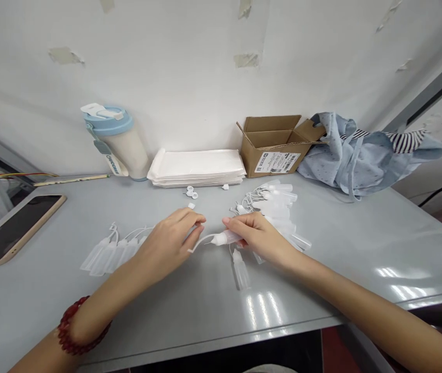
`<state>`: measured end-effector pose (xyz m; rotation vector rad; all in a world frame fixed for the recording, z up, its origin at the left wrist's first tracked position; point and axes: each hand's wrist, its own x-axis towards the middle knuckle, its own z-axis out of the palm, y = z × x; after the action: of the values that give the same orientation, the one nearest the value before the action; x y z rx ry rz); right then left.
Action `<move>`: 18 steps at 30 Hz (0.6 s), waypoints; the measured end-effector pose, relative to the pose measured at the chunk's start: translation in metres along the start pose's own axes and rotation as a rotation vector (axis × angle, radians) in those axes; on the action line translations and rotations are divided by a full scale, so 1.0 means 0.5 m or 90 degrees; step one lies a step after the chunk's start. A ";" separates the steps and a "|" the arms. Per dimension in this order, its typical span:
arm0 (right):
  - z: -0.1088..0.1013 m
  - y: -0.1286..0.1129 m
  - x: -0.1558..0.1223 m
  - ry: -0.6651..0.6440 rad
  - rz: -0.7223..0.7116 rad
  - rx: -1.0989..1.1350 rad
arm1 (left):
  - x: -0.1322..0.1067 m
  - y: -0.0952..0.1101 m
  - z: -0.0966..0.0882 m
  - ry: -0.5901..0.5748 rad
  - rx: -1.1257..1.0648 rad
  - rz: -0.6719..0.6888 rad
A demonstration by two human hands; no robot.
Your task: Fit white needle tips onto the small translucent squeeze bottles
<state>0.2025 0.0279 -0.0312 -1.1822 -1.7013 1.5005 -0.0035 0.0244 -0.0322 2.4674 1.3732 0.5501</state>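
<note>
My right hand (258, 233) is closed round a small translucent squeeze bottle (224, 238), whose white nozzle points left. A thin curved cap strap (202, 240) reaches from its neck towards my left hand (172, 233). The left fingers are bent, with a gap between thumb and fingertips and nothing visible in it. One loose squeeze bottle (241, 270) lies just below my right hand. Behind that hand is a pile of similar bottles (279, 207), partly hidden by it. More bottles (106, 255) lie in a row left of my left forearm.
Small white caps (191, 192) lie beyond my hands. Along the wall stand a blue-lidded tumbler (128, 147), a stack of white packets (197, 167), an open cardboard box (273, 155) and a blue cloth bag (356, 160). A phone (15, 228) lies at the left.
</note>
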 end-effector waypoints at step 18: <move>0.016 0.040 0.002 0.177 -0.272 -0.637 | 0.001 -0.079 0.041 -0.034 0.124 0.007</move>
<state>0.2000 0.0249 -0.0521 -1.2540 -2.3566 0.1555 -0.0239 0.0442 -0.0664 2.6222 1.4549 0.3658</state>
